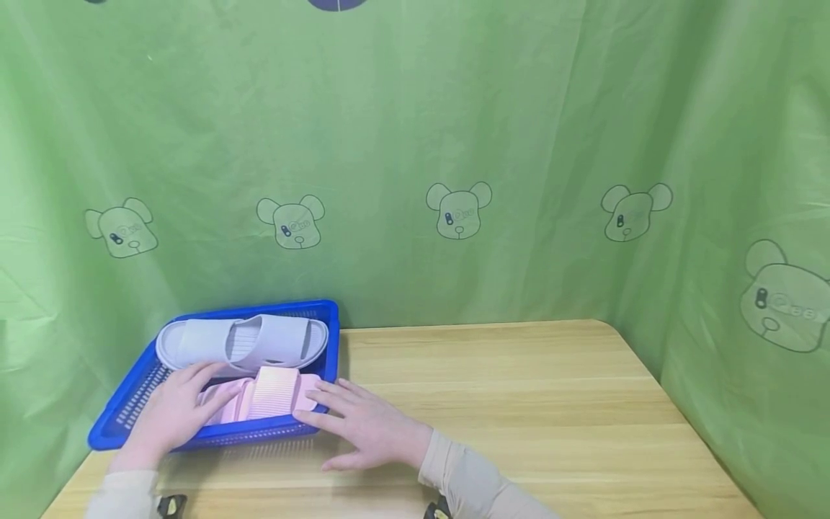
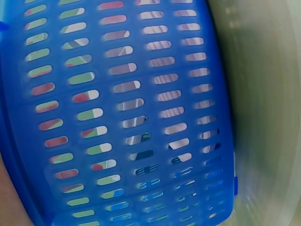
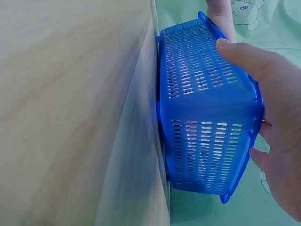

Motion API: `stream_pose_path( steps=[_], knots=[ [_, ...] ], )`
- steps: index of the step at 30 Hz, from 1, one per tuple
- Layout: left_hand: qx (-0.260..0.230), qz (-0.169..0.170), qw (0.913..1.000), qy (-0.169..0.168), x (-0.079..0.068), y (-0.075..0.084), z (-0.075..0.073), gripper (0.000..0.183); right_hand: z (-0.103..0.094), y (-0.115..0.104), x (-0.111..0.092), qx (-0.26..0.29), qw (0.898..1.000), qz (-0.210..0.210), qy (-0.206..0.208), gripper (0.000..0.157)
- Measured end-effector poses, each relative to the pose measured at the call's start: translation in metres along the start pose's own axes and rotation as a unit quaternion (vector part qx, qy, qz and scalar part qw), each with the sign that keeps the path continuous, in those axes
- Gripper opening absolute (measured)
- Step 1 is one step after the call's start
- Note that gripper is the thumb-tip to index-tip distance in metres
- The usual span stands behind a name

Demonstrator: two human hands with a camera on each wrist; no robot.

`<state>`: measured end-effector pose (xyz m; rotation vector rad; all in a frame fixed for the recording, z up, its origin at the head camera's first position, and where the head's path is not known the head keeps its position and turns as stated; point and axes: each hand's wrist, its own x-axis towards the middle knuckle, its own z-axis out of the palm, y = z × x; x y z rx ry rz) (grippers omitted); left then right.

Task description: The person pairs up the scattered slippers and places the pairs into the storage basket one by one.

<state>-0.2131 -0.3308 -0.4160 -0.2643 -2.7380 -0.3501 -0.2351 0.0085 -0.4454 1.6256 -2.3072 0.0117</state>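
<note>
A blue plastic basket stands on the left part of the table, its perforated side filling much of the left wrist view. Inside, a pair of light grey-lilac slippers lies along the back. Pink slippers with a ribbed strap lie along the front. My left hand reaches over the front rim, fingers extended at the left end of the pink slippers; whether they touch is unclear. My right hand is at the front right corner, fingers spread over the rim and the pink slippers' right end, thumb outside.
The wooden table extends to the right of the basket. A green curtain with bear-head prints hangs behind the table and along both sides, close to the basket's back and left.
</note>
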Motion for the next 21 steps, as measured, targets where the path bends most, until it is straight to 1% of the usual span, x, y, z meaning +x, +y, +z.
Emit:
stream_pose_path(
  steps=[4, 8, 14, 21],
  knots=[
    [0.008, -0.005, 0.9998, 0.018, -0.001, 0.0, 0.001, 0.059, 0.0, 0.0, -0.001, -0.005, 1.0, 0.001, -0.005, 0.084],
    [0.007, -0.02, 0.9995, 0.025, 0.0, 0.001, 0.001, 0.061, -0.001, 0.001, -0.001, -0.004, 1.0, 0.005, -0.007, 0.084],
    [-0.001, -0.056, 0.9984, 0.012, 0.002, 0.002, 0.0, 0.064, -0.002, 0.001, -0.002, -0.012, 1.0, 0.008, -0.009, 0.083],
    [-0.002, -0.103, 0.9946, -0.001, -0.009, 0.002, 0.0, 0.069, -0.004, -0.002, -0.004, -0.016, 1.0, 0.005, -0.025, 0.082]
  ],
)
